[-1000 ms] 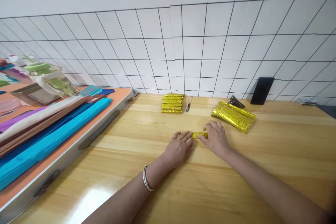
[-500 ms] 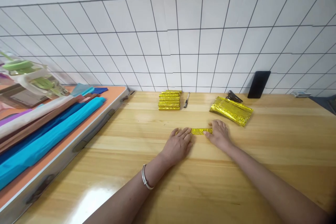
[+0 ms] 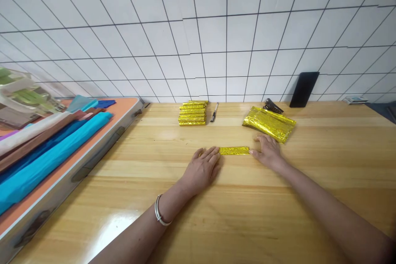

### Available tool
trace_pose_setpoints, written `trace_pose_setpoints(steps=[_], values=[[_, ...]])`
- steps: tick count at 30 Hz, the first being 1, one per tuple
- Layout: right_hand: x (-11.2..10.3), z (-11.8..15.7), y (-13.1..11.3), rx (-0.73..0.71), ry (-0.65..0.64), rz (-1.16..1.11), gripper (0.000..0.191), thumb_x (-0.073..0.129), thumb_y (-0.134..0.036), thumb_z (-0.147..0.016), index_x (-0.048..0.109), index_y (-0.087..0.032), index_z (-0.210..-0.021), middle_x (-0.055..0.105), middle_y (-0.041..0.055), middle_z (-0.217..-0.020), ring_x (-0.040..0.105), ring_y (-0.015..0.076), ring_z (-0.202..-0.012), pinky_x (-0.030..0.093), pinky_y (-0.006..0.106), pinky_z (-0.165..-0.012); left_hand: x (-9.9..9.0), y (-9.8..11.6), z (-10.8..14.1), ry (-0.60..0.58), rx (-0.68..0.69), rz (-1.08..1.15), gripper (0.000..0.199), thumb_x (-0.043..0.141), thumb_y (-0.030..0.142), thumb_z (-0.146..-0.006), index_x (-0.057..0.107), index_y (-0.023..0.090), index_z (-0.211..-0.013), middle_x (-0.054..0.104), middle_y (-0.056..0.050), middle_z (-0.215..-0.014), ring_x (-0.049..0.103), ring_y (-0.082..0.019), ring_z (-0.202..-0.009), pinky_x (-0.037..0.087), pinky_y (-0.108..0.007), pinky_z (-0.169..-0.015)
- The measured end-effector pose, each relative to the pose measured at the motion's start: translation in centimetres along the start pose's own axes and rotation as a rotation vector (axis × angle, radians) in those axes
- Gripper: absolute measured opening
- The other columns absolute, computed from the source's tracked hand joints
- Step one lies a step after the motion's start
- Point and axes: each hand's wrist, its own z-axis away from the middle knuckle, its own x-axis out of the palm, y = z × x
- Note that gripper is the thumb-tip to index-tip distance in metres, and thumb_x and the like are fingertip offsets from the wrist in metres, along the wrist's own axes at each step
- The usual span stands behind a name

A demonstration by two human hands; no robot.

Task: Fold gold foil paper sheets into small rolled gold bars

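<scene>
A narrow folded strip of shiny gold foil (image 3: pixel 234 150) lies flat on the wooden table between my hands. My left hand (image 3: pixel 201 168) rests palm down, fingers stretched out, with its fingertips on the strip's left end. At the right end, my right hand (image 3: pixel 268 152) is open, thumb by the strip's edge and fingers apart on the table. Behind the right hand lies a stack of gold foil sheets (image 3: pixel 269 123), with a black clip (image 3: pixel 272 106) at its back edge. Several folded gold strips (image 3: pixel 192 114) are lined up further back, left of a pen (image 3: pixel 214 112).
A black phone-like slab (image 3: pixel 304 89) leans against the tiled wall. On the left, an orange-topped folding table (image 3: pixel 123 107) holds rolls of coloured paper (image 3: pixel 55 156) and a bottle with green parts (image 3: pixel 27 95). A small white box (image 3: pixel 355 100) sits at the back right.
My right hand has slid right, off the top of the gold strip, uncovering its right end. The left hand stays on the left end. The camera view has tilted slightly down.
</scene>
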Motion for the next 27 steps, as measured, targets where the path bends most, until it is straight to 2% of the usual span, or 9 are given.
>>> trace_pose_setpoints(steps=[7, 15, 20, 23, 27], values=[[0.2, 0.7, -0.6, -0.048, 0.084, -0.041, 0.043, 0.055, -0.040, -0.077, 0.050, -0.017, -0.113, 0.054, 0.0112, -0.115, 0.045, 0.0277, -0.111, 0.035, 0.041, -0.093, 0.1, -0.1, 0.0, -0.010, 0.009, -0.012, 0.034, 0.037, 0.027, -0.092, 0.048, 0.018, -0.122, 0.043, -0.010, -0.138, 0.037, -0.022, -0.129, 0.026, -0.045, -0.105], [-0.8, 1.5, -2.8, -0.204, 0.137, -0.034, 0.043, 0.050, -0.017, -0.082, 0.048, -0.020, -0.125, 0.051, 0.0096, -0.125, 0.042, 0.0247, -0.116, 0.034, 0.042, -0.099, 0.1, -0.1, -0.1, 0.002, 0.015, 0.003, 0.033, 0.038, 0.027, -0.092, 0.048, 0.019, -0.121, 0.044, -0.010, -0.137, 0.038, -0.022, -0.128, 0.028, -0.044, -0.104], [-1.1, 1.9, -3.4, -0.386, 0.022, 0.074, 0.057, 0.041, -0.001, -0.082, 0.046, -0.030, -0.130, 0.043, 0.0013, -0.139, 0.031, 0.0229, -0.129, 0.032, 0.041, -0.101, 0.0, 0.1, -0.2, -0.005, 0.012, 0.010, 0.033, 0.038, 0.027, -0.092, 0.047, 0.018, -0.123, 0.043, -0.010, -0.138, 0.037, -0.022, -0.129, 0.029, -0.043, -0.104], [-1.6, 2.0, -3.6, -0.488, -0.082, 0.092, 0.049, 0.042, -0.008, -0.087, 0.048, -0.034, -0.128, 0.043, -0.0027, -0.139, 0.028, 0.0228, -0.132, 0.034, 0.041, -0.099, -0.2, 0.0, -0.2, -0.008, 0.005, 0.015, 0.033, 0.038, 0.028, -0.092, 0.047, 0.019, -0.123, 0.043, -0.010, -0.138, 0.036, -0.021, -0.129, 0.029, -0.043, -0.104], [-2.2, 1.9, -4.0, -0.531, -0.147, 0.112, 0.042, 0.042, -0.016, -0.090, 0.049, -0.033, -0.128, 0.049, -0.0005, -0.135, 0.028, 0.0240, -0.133, 0.035, 0.043, -0.097, -0.6, 0.1, 0.1, -0.027, -0.009, 0.001, 0.035, 0.037, 0.031, -0.092, 0.046, 0.020, -0.125, 0.042, -0.008, -0.139, 0.035, -0.021, -0.130, 0.027, -0.043, -0.106]])
